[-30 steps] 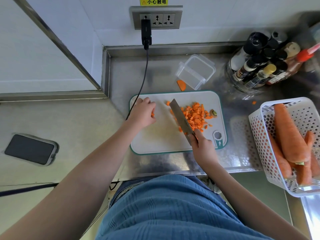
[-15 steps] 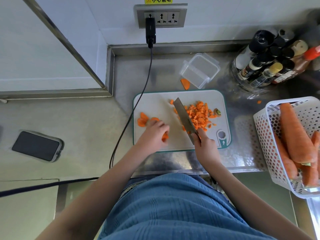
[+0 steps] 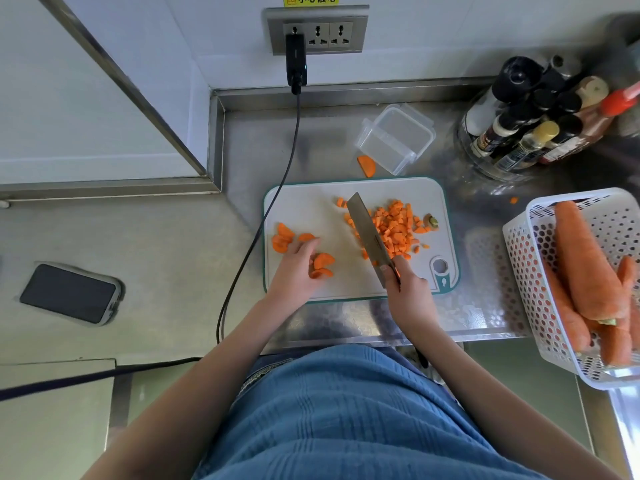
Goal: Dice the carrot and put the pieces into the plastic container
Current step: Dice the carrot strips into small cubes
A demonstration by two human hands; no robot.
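Since a moment ago, left hand has dragged orange half-moon carrot slices toward the board's middle, fingers curled gripping them; right hand grips the steel cleaver, parked beside the diced heap.

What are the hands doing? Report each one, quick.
Left hand: holding carrot slices on the cutting board.
Right hand: gripping the knife.

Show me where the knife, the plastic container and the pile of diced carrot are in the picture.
knife (image 3: 367, 233): head view, on the flat of the blade.
plastic container (image 3: 398, 137): head view, on its clear bottom, seen through the open top.
pile of diced carrot (image 3: 398, 226): head view, on the middle of the heap.
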